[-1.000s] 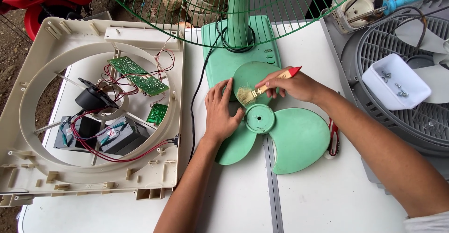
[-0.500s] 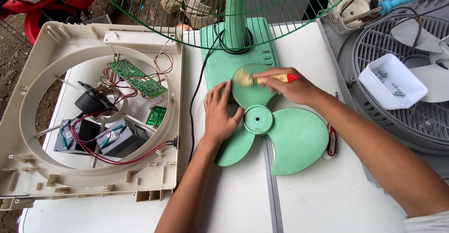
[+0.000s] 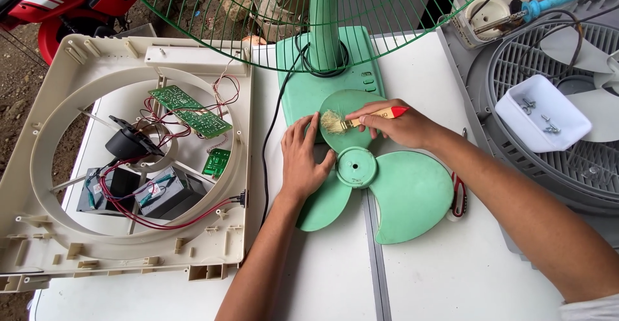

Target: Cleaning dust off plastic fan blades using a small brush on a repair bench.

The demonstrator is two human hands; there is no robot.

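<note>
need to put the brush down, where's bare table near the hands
Bare white table lies near the front edge, right of the green fan blade; a narrower strip sits between blade and cream fan housing. Crowded: the housing, and the grey grille with its white screw tray.

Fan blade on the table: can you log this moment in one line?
left hand: flat on green fan blade | right hand: holds small brush, bristles on blade | surface: white table

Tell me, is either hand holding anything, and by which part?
The right hand holds a small paintbrush by its wooden handle, bristles on the green fan blade. The left hand holds nothing; it lies flat on the blade.
</note>
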